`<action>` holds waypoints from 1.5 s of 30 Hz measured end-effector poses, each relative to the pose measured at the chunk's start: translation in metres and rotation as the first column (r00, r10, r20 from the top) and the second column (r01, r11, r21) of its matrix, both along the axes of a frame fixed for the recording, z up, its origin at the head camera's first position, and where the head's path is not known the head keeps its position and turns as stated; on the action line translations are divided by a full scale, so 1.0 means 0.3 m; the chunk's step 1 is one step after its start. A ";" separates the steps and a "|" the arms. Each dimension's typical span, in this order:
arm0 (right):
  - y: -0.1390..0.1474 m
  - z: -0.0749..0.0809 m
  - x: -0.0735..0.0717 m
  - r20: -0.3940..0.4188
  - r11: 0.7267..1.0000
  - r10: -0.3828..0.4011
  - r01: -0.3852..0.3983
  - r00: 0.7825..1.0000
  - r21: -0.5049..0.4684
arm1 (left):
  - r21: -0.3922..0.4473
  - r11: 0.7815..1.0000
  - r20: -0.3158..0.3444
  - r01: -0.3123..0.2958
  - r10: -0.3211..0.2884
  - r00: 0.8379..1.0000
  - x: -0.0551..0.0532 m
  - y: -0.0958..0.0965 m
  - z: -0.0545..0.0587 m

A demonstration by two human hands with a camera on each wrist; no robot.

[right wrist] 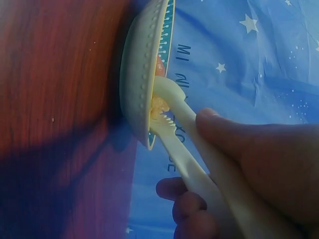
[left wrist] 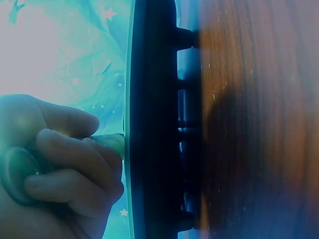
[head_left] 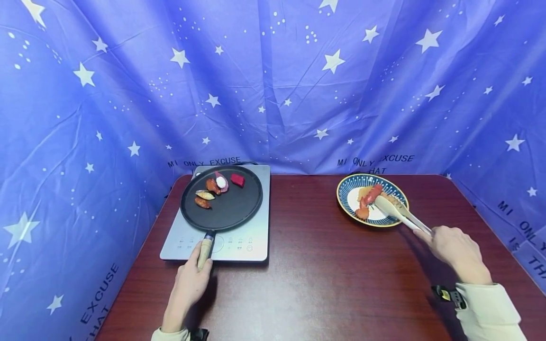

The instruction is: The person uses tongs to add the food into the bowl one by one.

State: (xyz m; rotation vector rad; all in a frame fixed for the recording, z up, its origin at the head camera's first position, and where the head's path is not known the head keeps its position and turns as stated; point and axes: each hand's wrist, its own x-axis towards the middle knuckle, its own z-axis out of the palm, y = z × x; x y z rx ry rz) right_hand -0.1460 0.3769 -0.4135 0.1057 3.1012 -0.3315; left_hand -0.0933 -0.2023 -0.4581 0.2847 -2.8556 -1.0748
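Note:
My left hand [head_left: 190, 280] grips the wooden handle [head_left: 205, 251] of a flat black frying pan [head_left: 232, 208]. Several food pieces lie in the pan's far left part, among them a browned drumstick-like piece [head_left: 212, 185], and a dark red block [head_left: 237, 180] sits farther right. In my right hand [head_left: 456, 247] is a pair of pale tongs [right wrist: 185, 159], held between thumb and fingers. The tong tips reach over the rim of a patterned blue-and-white dish [head_left: 342, 201], around a tan food piece [right wrist: 159, 105]. Beside them lies a red sausage-like piece [head_left: 374, 193].
Under the pan is a silver induction cooktop [head_left: 170, 248] at the left of the dark red wooden table [head_left: 320, 284]. A blue star-patterned curtain [head_left: 273, 94] encloses the back and both sides.

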 end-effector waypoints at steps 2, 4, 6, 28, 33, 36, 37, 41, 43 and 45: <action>0.004 -0.005 0.004 -0.013 1.000 0.002 -0.002 1.000 -0.007 | 0.000 1.000 -0.002 0.002 -0.002 1.000 0.000 0.000 -0.001; 0.007 -0.008 0.008 -0.028 1.000 0.002 -0.003 1.000 -0.010 | 0.000 1.000 -0.004 0.005 -0.005 1.000 0.001 0.000 -0.003; 0.010 -0.011 0.012 -0.046 1.000 0.000 0.000 0.999 -0.014 | 0.000 1.000 -0.006 0.008 -0.008 1.000 0.001 0.000 -0.004; 0.003 -0.003 0.027 -0.082 0.999 -0.025 0.022 0.996 -0.041 | -0.003 1.000 0.005 0.004 -0.004 1.000 -0.002 -0.004 -0.003; -0.008 -0.007 0.021 -0.047 0.998 -0.012 0.009 0.999 -0.064 | -0.007 1.000 -0.003 0.005 -0.005 1.000 -0.002 -0.004 -0.002; -0.021 -0.009 0.015 -0.045 0.997 0.011 -0.014 0.999 -0.082 | -0.008 1.000 -0.009 0.005 -0.005 1.000 -0.002 -0.004 -0.003; -0.025 -0.011 0.013 -0.045 0.996 0.016 -0.020 0.999 -0.088 | -0.010 1.000 -0.011 0.005 -0.005 1.000 -0.002 -0.003 -0.003; -0.039 -0.014 0.007 -0.026 0.993 0.029 -0.032 0.999 -0.118 | -0.009 1.000 -0.008 0.006 -0.006 1.000 0.000 0.000 -0.002; -0.045 -0.016 0.005 -0.017 0.992 0.026 -0.027 1.000 -0.125 | -0.009 1.000 -0.006 0.008 -0.008 1.000 0.000 0.002 0.000; -0.052 -0.016 0.004 -0.019 0.991 0.024 -0.026 1.000 -0.133 | -0.009 1.000 -0.006 0.008 -0.008 1.000 0.000 0.003 0.001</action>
